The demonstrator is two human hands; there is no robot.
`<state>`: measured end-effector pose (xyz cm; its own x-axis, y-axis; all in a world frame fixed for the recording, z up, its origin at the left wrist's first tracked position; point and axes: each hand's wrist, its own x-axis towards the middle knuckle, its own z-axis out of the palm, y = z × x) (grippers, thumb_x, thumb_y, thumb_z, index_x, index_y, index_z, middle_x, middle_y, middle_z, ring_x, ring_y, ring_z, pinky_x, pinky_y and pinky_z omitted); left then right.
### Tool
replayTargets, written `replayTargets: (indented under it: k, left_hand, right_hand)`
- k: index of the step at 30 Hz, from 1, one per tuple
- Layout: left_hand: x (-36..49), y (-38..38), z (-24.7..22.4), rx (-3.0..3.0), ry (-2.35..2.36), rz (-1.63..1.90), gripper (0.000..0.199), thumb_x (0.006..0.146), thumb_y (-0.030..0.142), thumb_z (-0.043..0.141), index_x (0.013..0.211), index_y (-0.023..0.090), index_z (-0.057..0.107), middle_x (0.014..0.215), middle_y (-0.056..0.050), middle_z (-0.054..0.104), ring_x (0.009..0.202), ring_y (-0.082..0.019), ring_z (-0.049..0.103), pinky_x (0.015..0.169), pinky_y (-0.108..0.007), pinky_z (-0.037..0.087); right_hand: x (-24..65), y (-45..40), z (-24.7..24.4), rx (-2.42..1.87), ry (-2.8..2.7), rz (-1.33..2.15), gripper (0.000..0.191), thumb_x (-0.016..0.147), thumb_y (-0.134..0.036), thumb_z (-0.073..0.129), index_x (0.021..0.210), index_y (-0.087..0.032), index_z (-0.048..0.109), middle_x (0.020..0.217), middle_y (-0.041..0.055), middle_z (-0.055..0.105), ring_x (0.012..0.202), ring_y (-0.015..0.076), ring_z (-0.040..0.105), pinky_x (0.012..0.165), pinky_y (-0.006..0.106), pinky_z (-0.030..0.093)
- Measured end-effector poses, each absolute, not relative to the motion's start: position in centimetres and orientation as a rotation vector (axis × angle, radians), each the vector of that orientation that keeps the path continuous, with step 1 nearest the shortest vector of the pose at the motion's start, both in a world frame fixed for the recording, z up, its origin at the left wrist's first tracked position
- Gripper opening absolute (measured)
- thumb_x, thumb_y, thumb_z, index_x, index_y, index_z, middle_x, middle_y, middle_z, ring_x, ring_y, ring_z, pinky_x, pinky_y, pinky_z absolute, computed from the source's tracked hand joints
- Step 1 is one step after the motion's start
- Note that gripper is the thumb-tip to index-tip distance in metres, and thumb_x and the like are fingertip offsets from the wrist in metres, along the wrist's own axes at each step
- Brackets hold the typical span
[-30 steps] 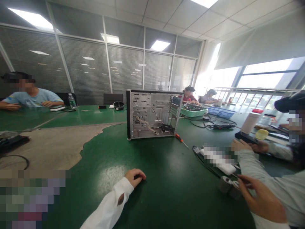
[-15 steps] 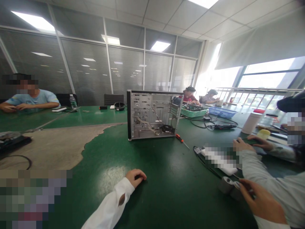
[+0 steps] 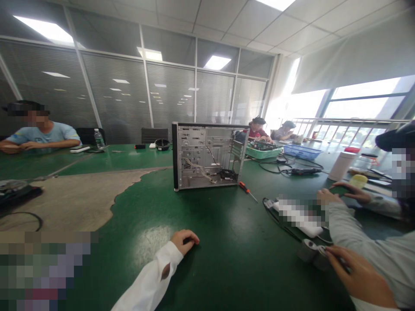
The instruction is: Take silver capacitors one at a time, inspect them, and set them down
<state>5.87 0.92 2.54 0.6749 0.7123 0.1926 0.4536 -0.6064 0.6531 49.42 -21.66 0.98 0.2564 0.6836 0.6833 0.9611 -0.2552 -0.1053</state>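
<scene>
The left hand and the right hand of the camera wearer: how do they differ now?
The left hand rests, loosely curled, on the green table; the right hand extends to two grey cylinders. The left hand is in the picture's lower middle, the right hand toward its lower right. Both have white sleeves.

The palm of the left hand [image 3: 184,242] is hidden, facing down on the tabletop [image 3: 227,268]; its white sleeve [image 3: 147,278] runs off the bottom edge. The right hand [image 3: 361,274] covers part of two grey cylinders [image 3: 308,250], and whether it grips one cannot be told. Pixel blocks mask much of a long white object [image 3: 314,232] and the whole lower-left corner. A dark device [image 3: 19,194] is cut by the left edge, a seated co-worker [image 3: 372,242] by the right. Parts heaped in the green basket [image 3: 266,154] are too small to identify.
</scene>
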Motion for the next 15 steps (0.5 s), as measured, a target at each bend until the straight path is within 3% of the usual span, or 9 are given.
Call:
replayTargets:
  k: [7, 10, 15]
  left_hand:
    - [5.9, 0.9, 2.5, 2.304, 0.893, 0.597, 0.018, 0.064, 0.013, 0.046, 0.07, 0.017, 0.062, 0.072, 0.0, 0.066, 0.076, -0.013, 0.057, 0.074, -0.024, 0.041]
    - [5.8, 1.0, 2.3, 2.319, 0.907, 0.585, 0.018, 0.064, 0.013, 0.046, 0.07, 0.017, 0.062, 0.073, 0.0, 0.066, 0.076, -0.014, 0.057, 0.073, -0.024, 0.041]
    - [5.7, 1.0, 2.2, 2.348, 0.899, 0.595, 0.018, 0.064, 0.013, 0.046, 0.07, 0.017, 0.062, 0.074, 0.0, 0.066, 0.076, -0.014, 0.057, 0.072, -0.024, 0.041]
  right_hand:
    - [48.8, -21.6, 1.4, -2.061, -1.579, -0.716, 0.035, 0.068, -0.045, 0.042, 0.084, -0.016, 0.054, 0.092, 0.0093, 0.057, 0.082, 0.0239, 0.055, 0.074, 0.036, 0.042]
    - [48.0, -21.1, 2.0, -2.057, -1.633, -0.811, 0.043, 0.066, -0.047, 0.044, 0.095, -0.015, 0.053, 0.097, 0.01, 0.055, 0.086, 0.024, 0.053, 0.075, 0.036, 0.042]
    - [47.2, -20.1, 2.9, -2.021, -1.88, -0.799, 0.045, 0.066, -0.046, 0.047, 0.104, -0.022, 0.05, 0.101, 0.0059, 0.056, 0.09, 0.0226, 0.052, 0.079, 0.037, 0.039]
